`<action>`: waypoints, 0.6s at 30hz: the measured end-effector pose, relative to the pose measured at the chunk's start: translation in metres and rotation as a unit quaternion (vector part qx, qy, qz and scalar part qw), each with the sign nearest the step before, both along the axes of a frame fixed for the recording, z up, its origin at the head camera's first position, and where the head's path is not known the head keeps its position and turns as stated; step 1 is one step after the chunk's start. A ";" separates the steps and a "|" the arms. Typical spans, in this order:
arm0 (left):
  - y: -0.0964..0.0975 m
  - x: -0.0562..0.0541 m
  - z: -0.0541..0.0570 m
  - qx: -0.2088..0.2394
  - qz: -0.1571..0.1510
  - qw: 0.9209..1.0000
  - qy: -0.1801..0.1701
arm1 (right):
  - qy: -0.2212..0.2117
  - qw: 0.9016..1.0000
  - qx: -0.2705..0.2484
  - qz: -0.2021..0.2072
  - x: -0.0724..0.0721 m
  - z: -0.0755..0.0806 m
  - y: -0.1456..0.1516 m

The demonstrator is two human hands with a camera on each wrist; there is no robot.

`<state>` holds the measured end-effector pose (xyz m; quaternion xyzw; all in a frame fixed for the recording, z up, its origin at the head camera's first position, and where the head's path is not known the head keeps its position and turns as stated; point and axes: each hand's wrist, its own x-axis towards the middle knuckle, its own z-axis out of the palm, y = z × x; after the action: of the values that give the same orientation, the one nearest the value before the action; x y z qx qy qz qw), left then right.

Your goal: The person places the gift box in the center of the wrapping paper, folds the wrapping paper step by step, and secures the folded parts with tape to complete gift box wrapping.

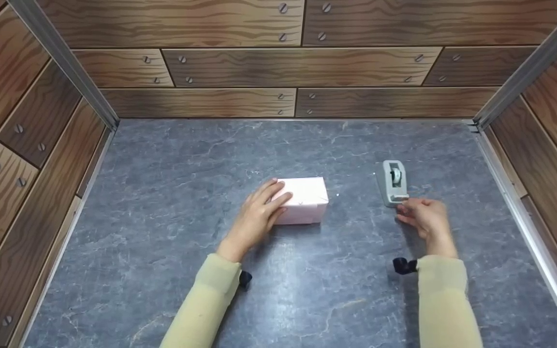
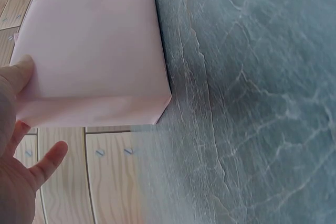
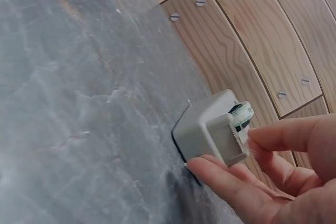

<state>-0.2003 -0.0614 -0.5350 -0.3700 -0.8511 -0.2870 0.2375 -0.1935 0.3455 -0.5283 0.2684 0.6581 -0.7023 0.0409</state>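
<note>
A pink wrapped box [image 1: 302, 193] sits on the grey marbled surface. My left hand [image 1: 256, 212] holds it at its left end, fingers over the top and thumb on the near side. In the left wrist view the thumb presses the pink box [image 2: 94, 45], while other fingers reach past its edge. To the right stands a pale grey tape dispenser [image 1: 388, 186] with a small roll of tape [image 1: 396, 176]. My right hand [image 1: 428, 217] is at its cutter end. In the right wrist view, fingertips pinch at the tape beside the toothed cutter [image 3: 235, 136]; the tape end is mostly hidden.
Wood-patterned panels [image 1: 302, 67] wall the work surface [image 1: 186, 159] at the back and both sides. Metal rails run along the left and right edges. A black wrist camera mount [image 1: 405, 266] sticks out from the right sleeve.
</note>
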 end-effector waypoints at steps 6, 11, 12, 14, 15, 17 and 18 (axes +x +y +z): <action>0.000 0.001 0.001 -0.002 0.003 1.000 -0.010 | 0.006 0.999 0.028 -0.016 0.005 -0.009 -0.003; -0.001 0.002 0.002 -0.010 0.007 1.000 -0.019 | -0.002 0.992 0.123 -0.019 0.005 -0.011 -0.004; -0.001 0.002 0.002 -0.010 0.007 1.000 -0.018 | -0.007 0.988 0.155 -0.016 0.006 -0.011 -0.004; -0.001 0.002 0.002 -0.009 0.006 1.000 -0.017 | -0.015 0.975 0.220 -0.008 0.006 -0.012 -0.004; -0.001 0.002 0.002 -0.009 0.006 1.000 -0.016 | -0.019 0.970 0.244 -0.007 0.007 -0.012 -0.005; -0.001 0.002 0.002 -0.006 0.005 1.000 -0.013 | -0.027 0.961 0.276 -0.003 0.008 -0.013 -0.005; -0.001 0.001 0.001 -0.004 0.004 1.000 -0.012 | -0.029 0.957 0.289 -0.001 0.008 -0.014 -0.005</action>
<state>-0.1988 -0.0623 -0.5337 -0.3641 -0.8566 -0.2868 0.2269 -0.1855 0.3404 -0.5420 0.2897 0.8310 -0.4744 -0.0201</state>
